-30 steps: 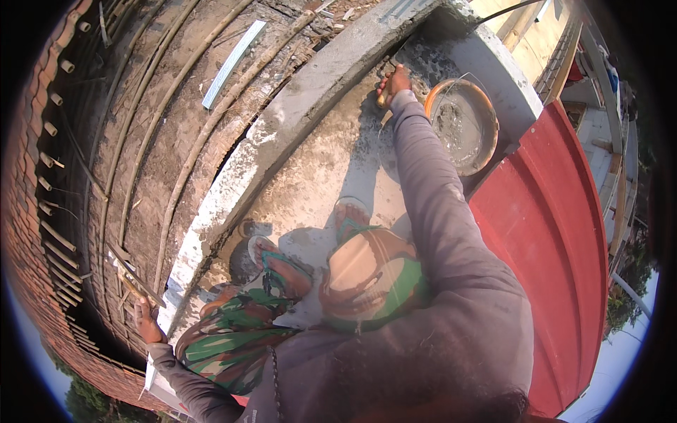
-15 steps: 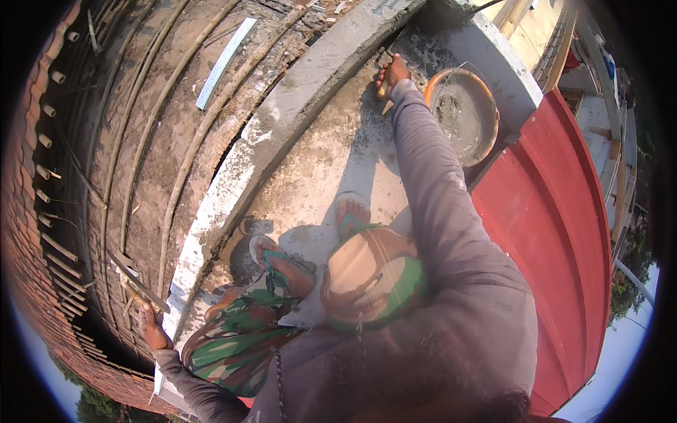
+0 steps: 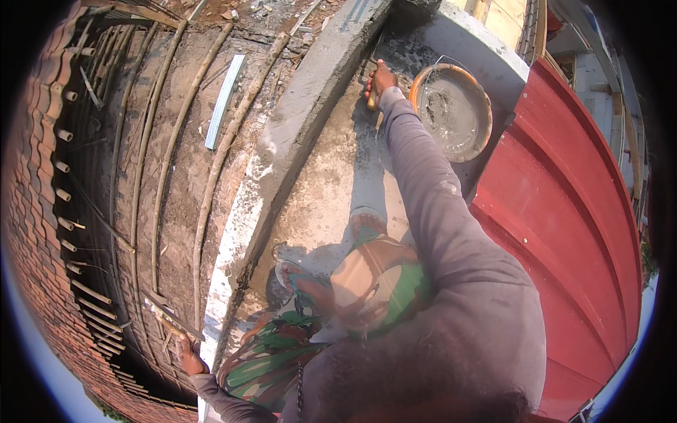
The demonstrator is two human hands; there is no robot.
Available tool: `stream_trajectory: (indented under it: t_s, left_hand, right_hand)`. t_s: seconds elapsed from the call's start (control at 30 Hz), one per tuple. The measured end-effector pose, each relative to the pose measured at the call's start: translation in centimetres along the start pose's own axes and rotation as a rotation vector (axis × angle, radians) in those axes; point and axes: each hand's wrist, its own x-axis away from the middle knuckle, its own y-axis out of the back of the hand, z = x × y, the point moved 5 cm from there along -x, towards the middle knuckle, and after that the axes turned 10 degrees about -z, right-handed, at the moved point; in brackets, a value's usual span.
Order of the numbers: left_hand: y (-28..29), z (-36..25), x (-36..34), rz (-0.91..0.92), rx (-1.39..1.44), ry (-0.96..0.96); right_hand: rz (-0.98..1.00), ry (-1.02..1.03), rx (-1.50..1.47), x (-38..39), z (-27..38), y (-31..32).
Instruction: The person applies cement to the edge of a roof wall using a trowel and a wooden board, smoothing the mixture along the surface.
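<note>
My right hand (image 3: 381,83) grips a wooden-handled tool (image 3: 372,100), its working end partly hidden, beside the inner face of a cement-coated ledge (image 3: 305,94) and left of an orange-rimmed bucket (image 3: 416,92) of wet grey mortar (image 3: 446,116). My left hand (image 3: 190,354) is closed on the handle of a flat plastering trowel (image 3: 173,317), held out past the ledge's lower, white-splashed end. My sandalled feet (image 3: 368,222) are on the grey concrete surface (image 3: 317,183) between the ledge and the bucket.
Left of the ledge lie bamboo poles (image 3: 173,148) over dirt and a pale blue strip (image 3: 224,102). Farther left is a tiled roof (image 3: 35,197) with protruding pole ends. A red metal sheet (image 3: 557,233) fills the right side, and a low grey wall (image 3: 501,56) stands behind the bucket.
The view has turned slightly, shifting the tiled roof and poles rightward in the picture. Both hands still hold their tools; my right hand stays by the ledge near the bucket.
</note>
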Motion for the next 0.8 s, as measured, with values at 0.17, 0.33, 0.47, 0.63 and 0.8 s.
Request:
stream_trajectory:
  t_s: [0.17,0.33,0.47,0.63,0.8]
  left_hand:
    - [0.0,-0.6,0.6,-0.004,0.157,0.254]
    - [-0.6,0.0,-0.4,-0.002,0.167,0.289]
    - [-1.3,-2.4,1.0,-0.137,0.266,0.338]
    - [-1.5,-2.9,0.1,0.002,0.17,0.182]
    - [-1.2,-4.1,1.0,-0.05,0.212,0.263]
  right_hand:
    - [-0.038,0.128,-0.031,2.6,0.8,-0.4]
    - [-0.025,0.086,0.08,-0.5,-0.5,0.9]
    - [-0.053,0.141,0.034,1.0,0.1,-0.2]
    - [-0.049,0.037,-0.006,-1.6,-1.3,1.0]
    - [-0.175,0.016,-0.136,1.3,-2.4,1.4]
